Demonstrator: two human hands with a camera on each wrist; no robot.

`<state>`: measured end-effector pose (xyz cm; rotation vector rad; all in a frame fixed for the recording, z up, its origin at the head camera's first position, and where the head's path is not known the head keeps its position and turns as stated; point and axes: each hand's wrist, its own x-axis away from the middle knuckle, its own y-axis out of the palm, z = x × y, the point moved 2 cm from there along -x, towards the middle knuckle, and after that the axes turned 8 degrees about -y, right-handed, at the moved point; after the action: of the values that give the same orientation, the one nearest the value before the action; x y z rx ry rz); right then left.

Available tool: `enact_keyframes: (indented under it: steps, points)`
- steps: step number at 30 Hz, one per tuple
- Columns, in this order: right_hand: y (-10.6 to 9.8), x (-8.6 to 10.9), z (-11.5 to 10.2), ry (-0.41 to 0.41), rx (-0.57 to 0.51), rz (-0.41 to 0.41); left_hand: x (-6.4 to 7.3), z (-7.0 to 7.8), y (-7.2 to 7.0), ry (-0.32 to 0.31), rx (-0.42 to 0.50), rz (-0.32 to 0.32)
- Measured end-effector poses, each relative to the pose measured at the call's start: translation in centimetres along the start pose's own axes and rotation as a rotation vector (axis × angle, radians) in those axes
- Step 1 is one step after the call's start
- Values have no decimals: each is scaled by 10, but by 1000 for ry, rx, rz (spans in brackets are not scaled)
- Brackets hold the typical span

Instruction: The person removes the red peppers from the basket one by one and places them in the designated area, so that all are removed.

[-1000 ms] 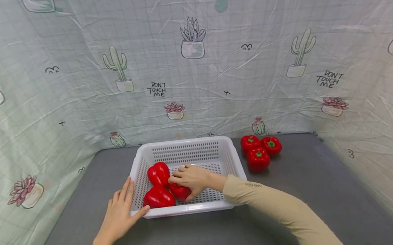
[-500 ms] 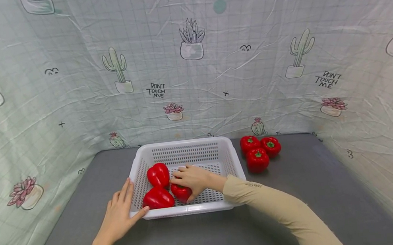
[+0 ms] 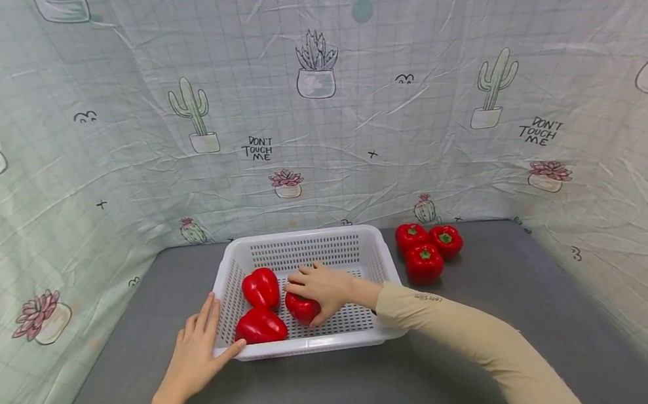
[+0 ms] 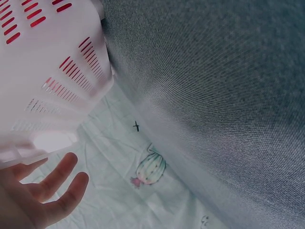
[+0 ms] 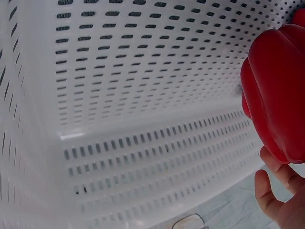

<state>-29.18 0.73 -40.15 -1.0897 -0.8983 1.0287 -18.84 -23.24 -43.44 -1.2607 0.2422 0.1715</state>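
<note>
We see that the glossy red bell pepper under the right hand has just slid rightward and a little back, so that a strip of perforated floor now shows between it and its two neighbours: the rounded glossy red pepper behind, and the broad glossy red pepper lying on its side in the front left corner. The right hand grips it from above, fingers bent over its far side and thumb at the near side. It is still within the walls of the white rectangular slotted plastic basket; we cannot quite tell from these angles whether it rests on the floor or has been raised. For the handling, we judge this gap useful, as the gripped pepper no longer presses against the others. The left hand grasps nothing, its straight fingers resting along the basket's left side, thumb on the front rim. Three upright glossy red peppers stand clustered beyond the right wall, on the grey cloth-like tabletop.
</note>
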Motion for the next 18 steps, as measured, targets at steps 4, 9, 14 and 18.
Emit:
enact_keyframes:
  steps: [4,9,14,18]
  points:
    - [-10,4,1,3,22,-5,0,0,0,-2,3,-1]
    - [-22,10,0,-9,56,13,-1,1,0,-13,-1,-27]
    - [-34,18,0,-27,84,46,-1,1,-1,-14,5,-24]
    - [-44,28,1,-28,86,55,1,0,-1,-5,11,-23]
